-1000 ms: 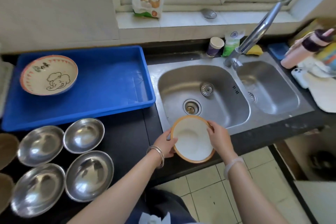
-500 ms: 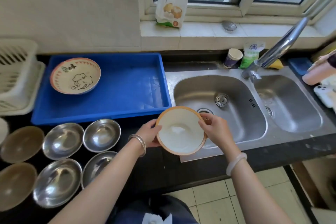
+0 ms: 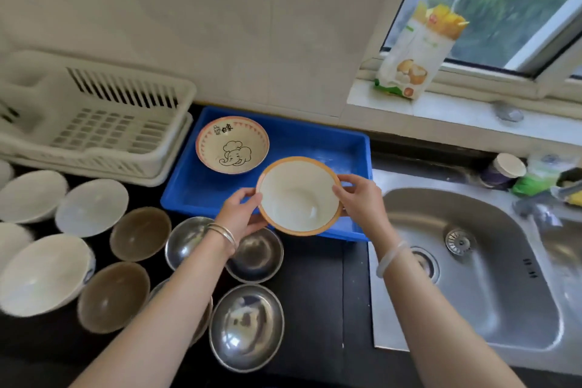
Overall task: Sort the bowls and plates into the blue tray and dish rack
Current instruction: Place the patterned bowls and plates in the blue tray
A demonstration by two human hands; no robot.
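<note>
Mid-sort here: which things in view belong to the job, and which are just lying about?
Job:
orange-rimmed bowl, held by left hand and right hand
blue tray
elephant bowl
dish rack
steel bowls
brown bowls
white bowls

Lying about:
flour bag
paper cup
sink

Our left forearm (image 3: 176, 299) covers most of two steel bowls (image 3: 185, 242) beside the blue tray (image 3: 356, 148). Left of the tray, white bowls (image 3: 6, 239) and the dish rack (image 3: 94, 123) run off-frame.

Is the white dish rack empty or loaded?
Empty: the dish rack shows only bare slats; every bowl sits on the counter or in the blue tray.
</note>
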